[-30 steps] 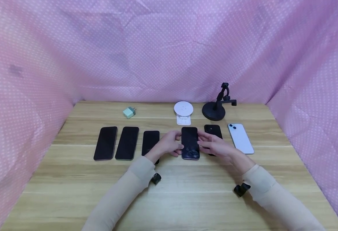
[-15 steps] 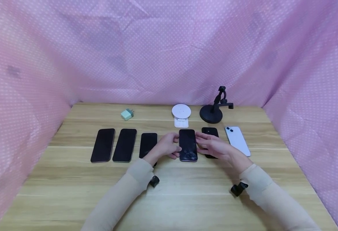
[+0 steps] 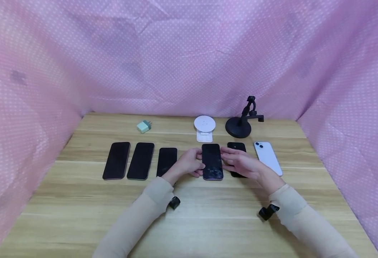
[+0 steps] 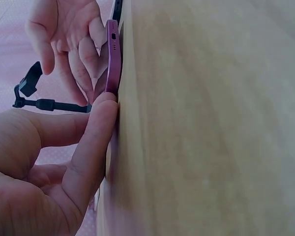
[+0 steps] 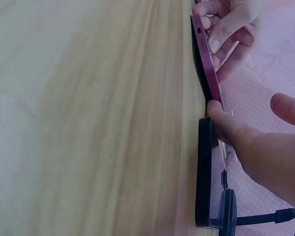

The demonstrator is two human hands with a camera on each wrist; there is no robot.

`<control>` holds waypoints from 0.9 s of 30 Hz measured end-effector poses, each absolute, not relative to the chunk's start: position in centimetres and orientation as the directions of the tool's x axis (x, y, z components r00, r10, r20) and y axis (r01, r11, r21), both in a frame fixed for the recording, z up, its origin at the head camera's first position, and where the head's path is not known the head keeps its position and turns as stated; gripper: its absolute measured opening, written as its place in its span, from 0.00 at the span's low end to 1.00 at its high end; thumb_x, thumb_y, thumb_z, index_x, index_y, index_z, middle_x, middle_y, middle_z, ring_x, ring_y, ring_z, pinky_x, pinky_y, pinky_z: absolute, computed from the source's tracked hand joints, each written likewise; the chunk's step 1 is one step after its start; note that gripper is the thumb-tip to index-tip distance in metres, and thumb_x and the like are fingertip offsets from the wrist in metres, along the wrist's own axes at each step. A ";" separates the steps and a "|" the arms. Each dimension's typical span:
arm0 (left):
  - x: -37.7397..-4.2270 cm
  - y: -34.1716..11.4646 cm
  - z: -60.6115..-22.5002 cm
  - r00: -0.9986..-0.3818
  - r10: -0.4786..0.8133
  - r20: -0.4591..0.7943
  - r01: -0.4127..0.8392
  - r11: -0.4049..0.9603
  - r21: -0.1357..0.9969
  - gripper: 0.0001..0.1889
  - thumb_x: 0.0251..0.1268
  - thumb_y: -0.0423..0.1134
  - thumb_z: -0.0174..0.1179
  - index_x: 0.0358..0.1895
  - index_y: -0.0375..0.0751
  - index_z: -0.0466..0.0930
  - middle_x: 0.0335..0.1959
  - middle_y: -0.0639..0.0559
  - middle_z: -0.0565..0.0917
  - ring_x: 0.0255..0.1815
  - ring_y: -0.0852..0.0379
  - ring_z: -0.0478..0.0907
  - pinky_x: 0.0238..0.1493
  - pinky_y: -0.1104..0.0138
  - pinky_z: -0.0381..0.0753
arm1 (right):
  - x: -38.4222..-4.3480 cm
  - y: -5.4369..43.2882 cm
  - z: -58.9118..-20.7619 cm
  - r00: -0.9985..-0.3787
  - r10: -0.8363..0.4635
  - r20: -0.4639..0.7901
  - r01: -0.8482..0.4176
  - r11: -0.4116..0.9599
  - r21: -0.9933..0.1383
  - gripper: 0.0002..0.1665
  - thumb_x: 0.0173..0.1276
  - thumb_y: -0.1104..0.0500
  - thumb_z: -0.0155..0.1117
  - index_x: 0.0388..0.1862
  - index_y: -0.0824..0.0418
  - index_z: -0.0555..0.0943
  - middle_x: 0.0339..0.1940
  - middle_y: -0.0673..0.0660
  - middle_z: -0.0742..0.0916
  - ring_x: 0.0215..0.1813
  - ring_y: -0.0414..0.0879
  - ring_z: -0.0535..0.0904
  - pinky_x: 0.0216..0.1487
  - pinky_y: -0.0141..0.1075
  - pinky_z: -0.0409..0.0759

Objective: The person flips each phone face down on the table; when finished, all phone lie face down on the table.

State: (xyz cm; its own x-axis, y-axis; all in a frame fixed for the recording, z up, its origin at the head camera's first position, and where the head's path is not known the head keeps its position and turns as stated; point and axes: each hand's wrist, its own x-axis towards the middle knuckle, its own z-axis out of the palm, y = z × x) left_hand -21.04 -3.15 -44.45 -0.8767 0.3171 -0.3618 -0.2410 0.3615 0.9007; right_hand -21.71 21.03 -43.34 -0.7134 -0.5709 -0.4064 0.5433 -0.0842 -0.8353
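Note:
A smartphone (image 3: 212,163) lies dark screen up mid-row, a pink rim (image 4: 114,64) showing in the left wrist view. My left hand (image 3: 189,163) pinches its left edge, thumb by the screen's side and other fingers bent low near the table. My right hand (image 3: 245,165) touches the opposite edge with fairly straight fingertips; its thumb stands apart in the right wrist view. A dark gap shows under the rim, so the phone looks slightly raised. Beneath my right hand lies a black phone (image 3: 236,145), partly hidden. My left wrist partly covers another dark phone (image 3: 167,159).
Two dark phones (image 3: 116,160) lie at the left, and a light blue phone (image 3: 268,157) at the right. Behind stand a white round charging stand (image 3: 204,124), a black phone holder (image 3: 239,127) and a mint-green plug adapter (image 3: 143,126). Pink dotted cloth (image 3: 189,71) encloses the table (image 3: 189,229).
Both hands stay at the smartphone's edges with almost no movement. The head view shifts slightly, moving the whole scene a little in frame.

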 end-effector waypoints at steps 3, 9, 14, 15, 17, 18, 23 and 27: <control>-21.0 -3.2 -44.3 -0.873 0.323 -0.366 -0.249 0.352 0.902 0.33 0.64 0.21 0.63 0.72 0.28 0.65 0.55 0.39 0.75 0.22 0.52 0.85 0.24 0.61 0.88 | -21.6 21.1 -43.0 -0.711 -0.575 -0.405 0.555 -0.105 -0.825 0.37 0.84 0.65 0.39 0.83 0.66 0.36 0.84 0.63 0.47 0.82 0.54 0.42 0.80 0.52 0.49; -20.9 -3.3 -44.5 -0.869 0.328 -0.370 -0.264 0.325 0.908 0.37 0.63 0.20 0.64 0.75 0.28 0.61 0.57 0.38 0.75 0.23 0.51 0.85 0.26 0.62 0.88 | -21.3 21.2 -42.0 -0.718 -0.597 -0.357 0.536 -0.148 -0.831 0.36 0.85 0.64 0.37 0.82 0.68 0.36 0.83 0.66 0.48 0.82 0.58 0.43 0.79 0.49 0.50; -21.0 -3.2 -44.6 -0.871 0.339 -0.355 -0.251 0.315 0.915 0.35 0.67 0.25 0.63 0.76 0.30 0.60 0.61 0.38 0.75 0.25 0.51 0.86 0.27 0.61 0.89 | -21.3 21.2 -41.3 -0.735 -0.585 -0.343 0.517 -0.155 -0.842 0.34 0.85 0.65 0.37 0.82 0.71 0.40 0.83 0.68 0.51 0.82 0.57 0.48 0.77 0.45 0.58; -21.0 -3.2 -44.6 -0.870 0.344 -0.353 -0.250 0.309 0.918 0.35 0.68 0.27 0.63 0.76 0.30 0.61 0.61 0.38 0.75 0.25 0.50 0.86 0.28 0.61 0.89 | -21.3 21.3 -41.2 -0.740 -0.578 -0.344 0.514 -0.155 -0.844 0.34 0.85 0.66 0.37 0.82 0.71 0.41 0.82 0.69 0.52 0.81 0.57 0.50 0.77 0.44 0.60; -21.1 -3.2 -44.6 -0.864 0.357 -0.354 -0.257 0.291 0.921 0.33 0.71 0.31 0.63 0.76 0.30 0.61 0.62 0.37 0.74 0.27 0.49 0.87 0.29 0.60 0.89 | -21.3 21.3 -41.0 -0.745 -0.574 -0.340 0.511 -0.163 -0.844 0.33 0.85 0.66 0.37 0.81 0.72 0.41 0.82 0.70 0.52 0.81 0.57 0.51 0.76 0.44 0.62; -21.2 -3.3 -44.6 -0.859 0.365 -0.359 -0.267 0.279 0.923 0.33 0.72 0.32 0.62 0.76 0.30 0.61 0.63 0.37 0.74 0.28 0.48 0.87 0.29 0.60 0.89 | -21.3 21.4 -41.0 -0.745 -0.577 -0.335 0.511 -0.170 -0.843 0.33 0.85 0.66 0.37 0.81 0.72 0.41 0.82 0.70 0.51 0.81 0.57 0.51 0.76 0.44 0.62; -21.3 -3.7 -44.2 -0.833 0.396 -0.387 -0.323 0.219 0.921 0.32 0.75 0.36 0.60 0.76 0.30 0.60 0.67 0.35 0.71 0.33 0.44 0.87 0.31 0.58 0.89 | -21.5 20.9 -40.8 -0.730 -0.604 -0.320 0.539 -0.221 -0.813 0.33 0.85 0.66 0.37 0.82 0.71 0.43 0.82 0.69 0.51 0.81 0.57 0.50 0.74 0.44 0.67; -21.4 -4.2 -44.1 -0.819 0.422 -0.389 -0.342 0.185 0.921 0.31 0.77 0.38 0.58 0.76 0.30 0.59 0.67 0.34 0.72 0.35 0.42 0.87 0.33 0.57 0.90 | -21.6 20.3 -40.9 -0.710 -0.639 -0.295 0.543 -0.231 -0.807 0.32 0.85 0.65 0.36 0.82 0.70 0.44 0.82 0.69 0.50 0.81 0.57 0.50 0.71 0.45 0.71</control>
State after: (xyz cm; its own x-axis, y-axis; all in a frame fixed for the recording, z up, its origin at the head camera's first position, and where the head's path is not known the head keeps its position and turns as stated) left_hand -21.45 -4.20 -44.09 -0.8188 0.4222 -0.3891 -0.3424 0.1848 0.9212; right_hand -21.57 20.29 -40.86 -0.7100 -0.6394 -0.2949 0.5431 -0.2307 -0.8074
